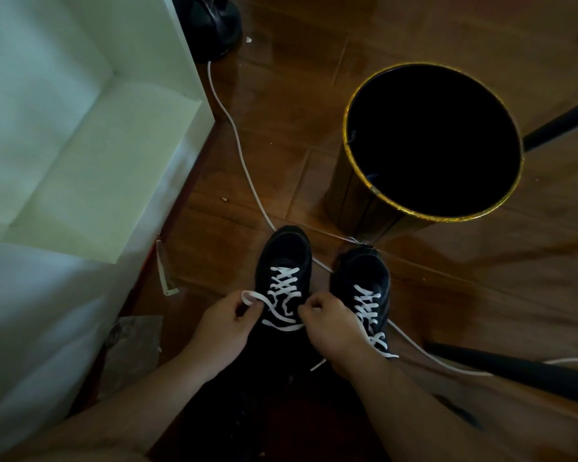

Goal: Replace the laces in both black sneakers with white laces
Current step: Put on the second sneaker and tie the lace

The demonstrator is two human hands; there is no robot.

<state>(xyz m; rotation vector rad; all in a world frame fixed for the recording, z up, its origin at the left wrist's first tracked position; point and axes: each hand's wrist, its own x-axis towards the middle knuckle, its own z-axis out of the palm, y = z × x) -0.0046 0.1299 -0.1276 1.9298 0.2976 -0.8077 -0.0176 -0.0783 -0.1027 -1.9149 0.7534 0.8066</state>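
Two black sneakers stand side by side on the brown floor, toes pointing away from me. The left sneaker (pixel 282 258) carries a white lace (pixel 282 285) crossed through its eyelets, with loose ends near the tongue. My left hand (pixel 229 323) pinches a loop of that lace at the shoe's left side. My right hand (pixel 327 320) pinches the other end of the same lace at the shoe's right side. The right sneaker (pixel 361 271) also has a white lace (pixel 369 308) threaded through it, its ends trailing beside my right wrist.
A black bin with a gold rim (pixel 431 141) stands just beyond the shoes. A white cable (pixel 244 161) runs across the floor under the sneakers. A white cabinet (pixel 80 135) fills the left. A black pole (pixel 514 371) lies at the right.
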